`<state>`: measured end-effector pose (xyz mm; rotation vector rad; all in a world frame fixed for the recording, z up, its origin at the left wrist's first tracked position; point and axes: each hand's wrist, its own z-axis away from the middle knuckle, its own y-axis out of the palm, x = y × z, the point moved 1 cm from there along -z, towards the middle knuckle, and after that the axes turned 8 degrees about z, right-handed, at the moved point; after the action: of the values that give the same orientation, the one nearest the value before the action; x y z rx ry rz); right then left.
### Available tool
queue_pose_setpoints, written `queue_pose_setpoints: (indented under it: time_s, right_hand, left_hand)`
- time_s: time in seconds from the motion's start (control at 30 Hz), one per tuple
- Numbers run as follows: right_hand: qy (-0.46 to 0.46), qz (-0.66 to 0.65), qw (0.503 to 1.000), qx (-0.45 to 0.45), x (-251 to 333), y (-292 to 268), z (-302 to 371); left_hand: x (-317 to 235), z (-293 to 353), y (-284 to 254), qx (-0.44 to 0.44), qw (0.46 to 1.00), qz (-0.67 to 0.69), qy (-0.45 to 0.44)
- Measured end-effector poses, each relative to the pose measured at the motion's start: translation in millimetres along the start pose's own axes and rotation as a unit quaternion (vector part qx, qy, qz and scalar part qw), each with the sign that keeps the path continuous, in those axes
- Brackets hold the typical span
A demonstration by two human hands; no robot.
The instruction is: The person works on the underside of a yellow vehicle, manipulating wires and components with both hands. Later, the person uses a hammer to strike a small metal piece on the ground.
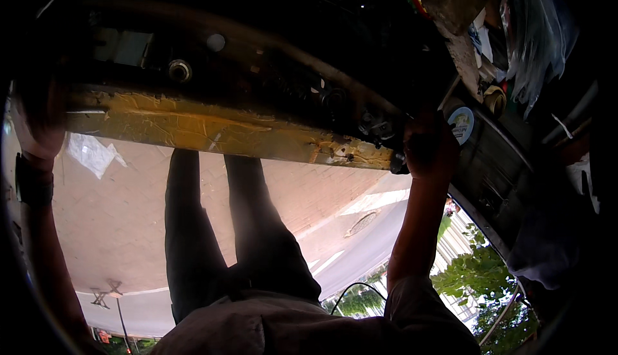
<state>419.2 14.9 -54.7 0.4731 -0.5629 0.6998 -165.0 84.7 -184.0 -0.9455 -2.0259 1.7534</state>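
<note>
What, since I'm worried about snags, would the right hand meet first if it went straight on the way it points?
Probably the thin rod just beyond the right hand, with the brown strip farther along that line. The shadow there leaves depth unclear, so something unseen could come first.

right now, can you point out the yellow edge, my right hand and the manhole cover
Yellow edge (233, 131): head view, middle of its wrinkled front face.
Right hand (430, 149): head view, middle of the shadowed hand.
Manhole cover (360, 224): head view, centre of its top.
</note>
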Motion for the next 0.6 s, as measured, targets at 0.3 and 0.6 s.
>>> queue_pose_setpoints:
  time_s: [0.3, 0.6]
  right_hand:
    - [0.095, 0.025, 0.995, 0.028, -19, 25, 15]
    - [-0.004, 0.196, 0.98, 0.029, -42, 72, -58]
  left_hand:
    - [-10, -24, -25, -0.005, 0.99, 0.069, -0.122]
    - [-9, 7, -23, -0.012, 0.985, 0.107, -0.133]
